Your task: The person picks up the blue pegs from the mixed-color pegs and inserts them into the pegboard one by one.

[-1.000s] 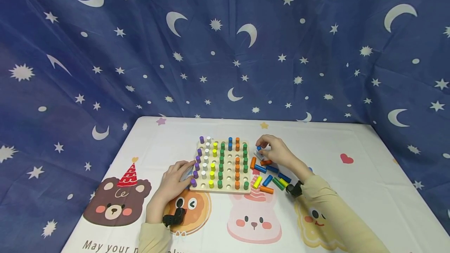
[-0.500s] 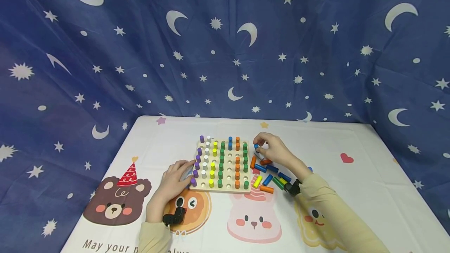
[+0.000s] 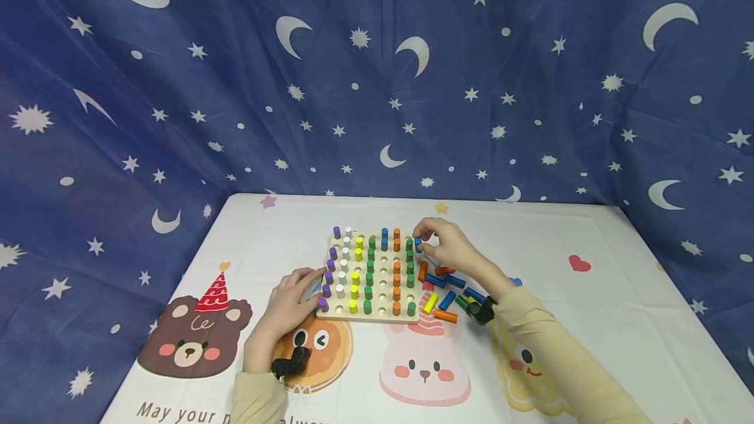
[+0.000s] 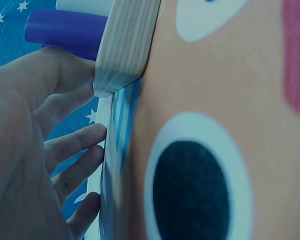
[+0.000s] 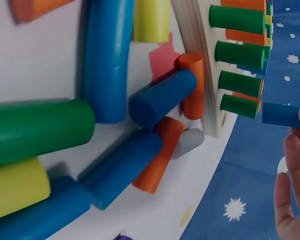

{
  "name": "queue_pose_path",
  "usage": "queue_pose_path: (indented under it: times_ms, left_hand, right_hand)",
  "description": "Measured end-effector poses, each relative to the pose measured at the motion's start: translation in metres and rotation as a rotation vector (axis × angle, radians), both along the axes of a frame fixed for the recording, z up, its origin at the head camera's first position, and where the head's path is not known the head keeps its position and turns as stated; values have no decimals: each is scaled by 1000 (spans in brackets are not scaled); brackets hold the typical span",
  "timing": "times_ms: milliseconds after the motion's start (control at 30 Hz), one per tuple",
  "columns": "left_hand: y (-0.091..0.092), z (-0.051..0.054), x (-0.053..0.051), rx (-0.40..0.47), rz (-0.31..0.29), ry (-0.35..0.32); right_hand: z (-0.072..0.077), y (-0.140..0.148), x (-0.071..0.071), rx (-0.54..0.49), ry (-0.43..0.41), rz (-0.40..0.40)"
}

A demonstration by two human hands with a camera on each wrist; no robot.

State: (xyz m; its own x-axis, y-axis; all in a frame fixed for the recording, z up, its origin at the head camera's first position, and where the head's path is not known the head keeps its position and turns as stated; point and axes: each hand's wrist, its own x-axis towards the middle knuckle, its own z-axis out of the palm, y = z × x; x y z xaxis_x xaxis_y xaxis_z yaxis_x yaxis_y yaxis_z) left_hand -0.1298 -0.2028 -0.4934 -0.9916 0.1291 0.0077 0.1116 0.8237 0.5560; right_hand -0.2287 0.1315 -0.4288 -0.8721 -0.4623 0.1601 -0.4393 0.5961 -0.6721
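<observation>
A wooden pegboard (image 3: 370,317) stands on the table with columns of purple, white, yellow, green, blue and orange pegs in its holes. My right hand (image 3: 450,246) pinches a blue peg (image 5: 281,115) between thumb and fingertips, by the board's far right corner. In the right wrist view that peg is off the board, close to the end of a green peg column (image 5: 239,106). On the opposite side my left hand (image 3: 292,300) touches the left edge of the board. The left wrist view has its thumb at the board's corner, below a purple peg (image 4: 65,31), other fingers loosely extended.
Loose pegs lie right of the board: several blue, such as one blue peg (image 3: 447,300), plus orange (image 3: 446,315), yellow (image 3: 430,303), green (image 3: 462,303) and a grey-white peg (image 5: 188,143). A printed white cloth (image 3: 330,404) covers the table; a blue starry curtain (image 3: 377,84) hangs behind.
My right hand has moved left with the blue peg, from above the loose pegs to the board's far right corner. The left hand stays at the board's edge.
</observation>
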Motion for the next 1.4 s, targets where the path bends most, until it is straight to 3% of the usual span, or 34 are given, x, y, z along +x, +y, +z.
queue_pose_path:
  times_ms: [900, 1400]
  left_hand:
    - [0, 0, 0, 0, 10, -4]
    - [0, 3, 2, -1, 1, 2]
  right_hand:
    - [9, -35, 2, 30, -16, 79]
    - [8, -50, 1, 78, -41, 71]
